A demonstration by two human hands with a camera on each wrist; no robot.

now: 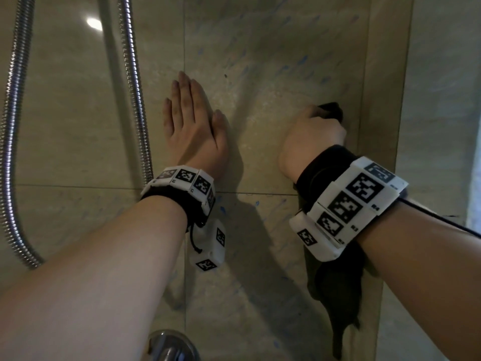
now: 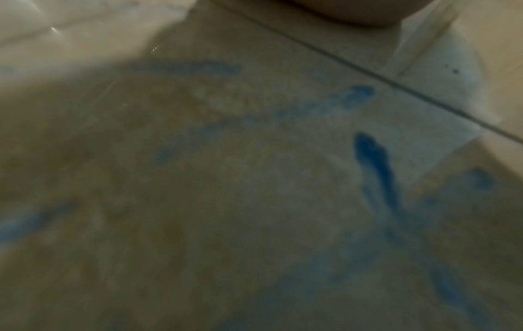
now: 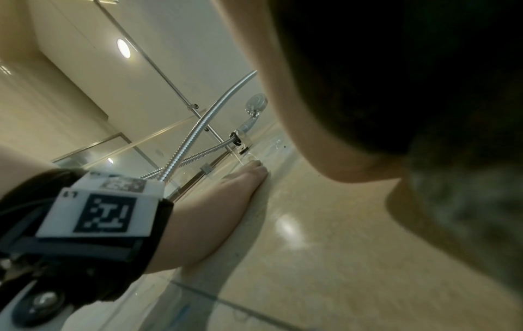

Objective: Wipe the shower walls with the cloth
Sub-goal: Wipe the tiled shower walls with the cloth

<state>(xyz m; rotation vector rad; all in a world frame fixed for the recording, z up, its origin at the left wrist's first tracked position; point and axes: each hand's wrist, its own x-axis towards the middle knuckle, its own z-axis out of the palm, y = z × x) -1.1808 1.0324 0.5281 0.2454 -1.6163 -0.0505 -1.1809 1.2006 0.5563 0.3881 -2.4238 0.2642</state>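
My right hand grips a dark cloth and presses it against the beige tiled shower wall. The loose end of the cloth hangs down below my right wrist. My left hand lies flat on the wall, fingers straight and together, left of the cloth. Blue streaks mark the tile under my left wrist, and fainter ones are spread over the wall above both hands. In the right wrist view the cloth fills the upper right, and my left hand rests on the tile.
A metal shower hose hangs in loops at the left, close to my left hand. A chrome tap fitting sits at the bottom. The shower head hangs on its rail. A wall corner runs down just right of the cloth.
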